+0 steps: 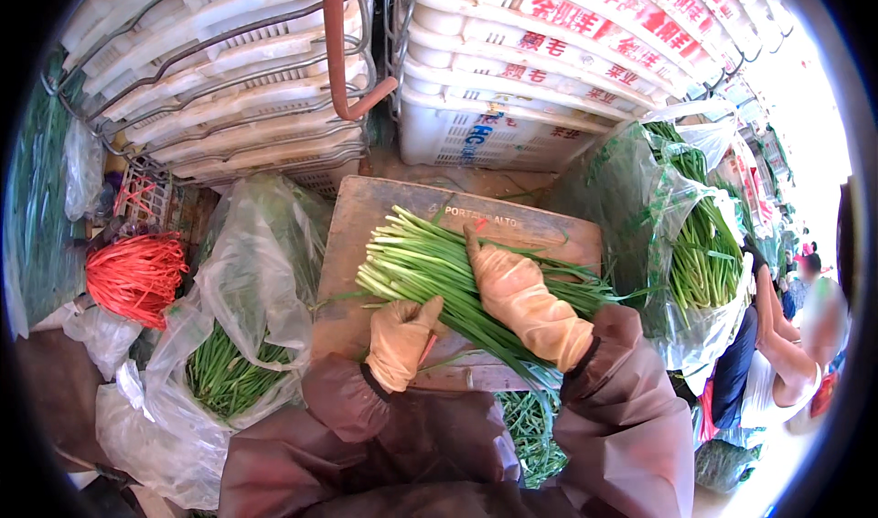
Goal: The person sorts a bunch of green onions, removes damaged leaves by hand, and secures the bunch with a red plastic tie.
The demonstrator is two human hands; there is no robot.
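Note:
A bunch of green garlic chives (412, 267) with pale stem ends lies slantwise across a worn wooden board (352, 234). My right hand (526, 299), in a tan glove, wraps over the middle of the bunch, its index finger pointing to the far side. Close to the near side of the stems, my left hand (398, 342) is closed in a matching glove, thumb toward the bunch. A narrow red strip (428, 347) shows at the left hand's edge and appears pinched there; its full course is hidden. Long leaf tips spread rightward past the right wrist.
Stacked white crates (512, 70) rise behind the board, beside a brown metal hook (352, 97). Clear bags of greens stand left (247, 271) and right (704, 253). Red strips (137, 278) lie bundled far left. Another person (791, 363) sits at right.

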